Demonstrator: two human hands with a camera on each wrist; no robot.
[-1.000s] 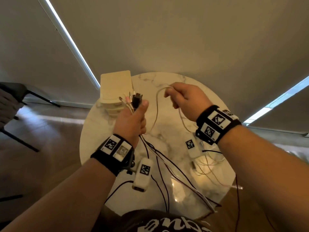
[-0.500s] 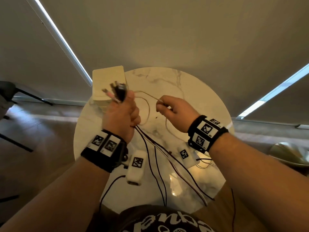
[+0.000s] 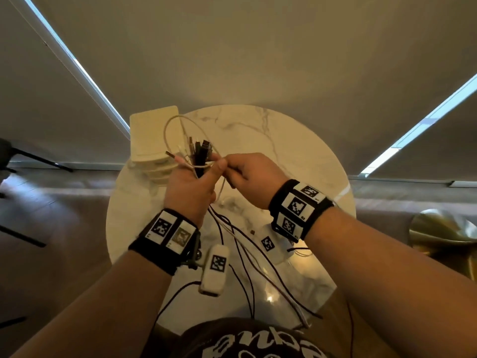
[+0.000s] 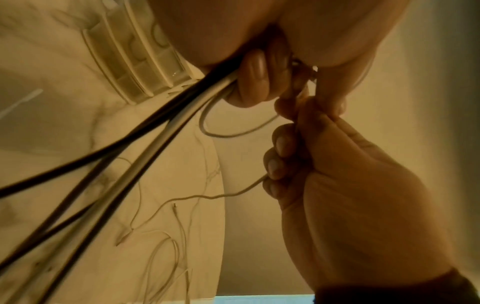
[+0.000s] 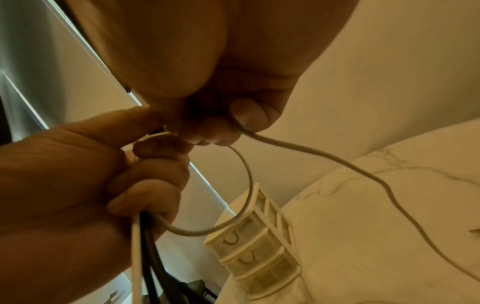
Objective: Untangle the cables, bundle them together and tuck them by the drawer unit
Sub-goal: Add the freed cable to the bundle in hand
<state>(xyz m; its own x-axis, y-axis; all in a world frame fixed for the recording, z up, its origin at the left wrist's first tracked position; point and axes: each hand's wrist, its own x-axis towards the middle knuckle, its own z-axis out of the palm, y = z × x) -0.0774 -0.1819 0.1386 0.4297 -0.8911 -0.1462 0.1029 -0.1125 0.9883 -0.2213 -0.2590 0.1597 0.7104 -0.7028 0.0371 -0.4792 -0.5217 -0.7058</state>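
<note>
Clutching the cables, the left hand meets the right hand pinching a white cable above the drawer unit.

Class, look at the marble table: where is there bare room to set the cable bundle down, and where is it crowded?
Bare marble lies on the table's far right, beyond both hands and right of the drawer unit. The near half is crowded with trailing cables and tagged white devices.

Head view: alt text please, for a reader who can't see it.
Left hand grips a bundle of cables, plugs up, while the right hand pinches a white cable looped above it. Below are a round marble table and drawer unit.
</note>
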